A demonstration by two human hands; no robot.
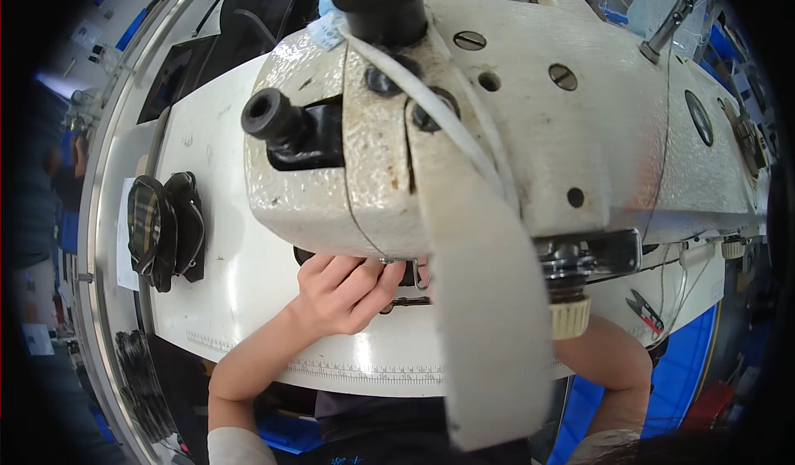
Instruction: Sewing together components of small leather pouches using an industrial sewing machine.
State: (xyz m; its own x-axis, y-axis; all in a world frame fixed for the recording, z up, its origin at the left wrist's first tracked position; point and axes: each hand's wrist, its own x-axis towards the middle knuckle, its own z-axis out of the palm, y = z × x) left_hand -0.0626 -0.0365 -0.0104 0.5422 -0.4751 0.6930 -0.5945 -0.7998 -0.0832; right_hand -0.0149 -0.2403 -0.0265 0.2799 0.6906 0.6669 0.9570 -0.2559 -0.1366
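Observation:
A white industrial sewing machine head (538, 134) fills the upper middle of the view. Below its needle end, my left hand (344, 291) has its fingers curled and pressed on a dark workpiece (406, 302), their tips partly hidden under the machine. My right hand is hidden behind the machine and a hanging white strap (489, 332); only my right forearm (609, 366) and a sliver of fingertip beside the needle area show. A thread runs down the front of the head toward my left fingers.
A white table (207, 308) with a printed ruler edge carries dark plaid pouches (166, 229) at left and red-handled snips (646, 312) at right. A metal rail borders the left side. Blue bins (687, 366) sit below. A person (58, 167) stands at the far left.

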